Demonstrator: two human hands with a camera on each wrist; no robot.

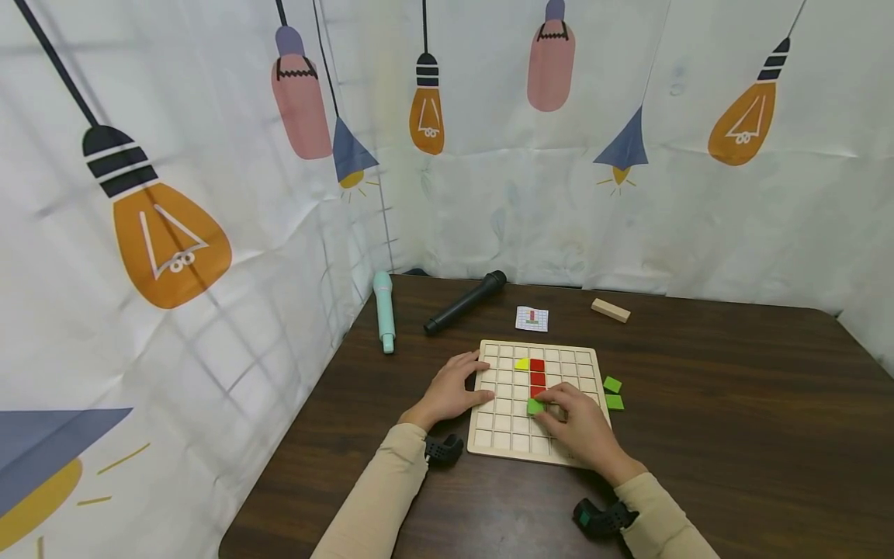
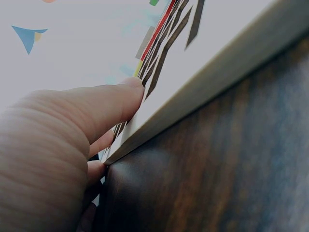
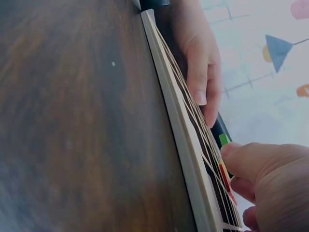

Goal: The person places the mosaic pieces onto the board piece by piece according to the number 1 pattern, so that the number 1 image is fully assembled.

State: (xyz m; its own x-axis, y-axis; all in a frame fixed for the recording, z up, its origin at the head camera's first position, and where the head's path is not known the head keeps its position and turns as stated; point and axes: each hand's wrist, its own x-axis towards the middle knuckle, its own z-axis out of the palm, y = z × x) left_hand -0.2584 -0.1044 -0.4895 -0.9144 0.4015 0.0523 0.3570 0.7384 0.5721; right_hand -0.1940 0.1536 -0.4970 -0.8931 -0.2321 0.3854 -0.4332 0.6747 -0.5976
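A pale wooden grid board (image 1: 503, 442) lies on the dark table. On it, red square tiles (image 1: 537, 379) form a column, with a yellow tile (image 1: 521, 364) left of the top one. My right hand (image 1: 583, 427) pinches a green square tile (image 1: 535, 407) between thumb and fingertips, right at the column's lower end. In the right wrist view the same green tile (image 3: 224, 139) shows at the thumb tip. My left hand (image 1: 450, 392) rests along the board's left edge, thumb (image 2: 123, 99) and fingertips touching it with the fingers extended.
Two loose green tiles (image 1: 613, 394) lie just right of the board. Behind it are a small printed pattern card (image 1: 532, 319) and a wooden block (image 1: 611, 310). A black microphone (image 1: 464, 303) and a teal microphone (image 1: 385, 310) lie at the back left. Patterned curtains (image 1: 489, 217) hang behind the table.
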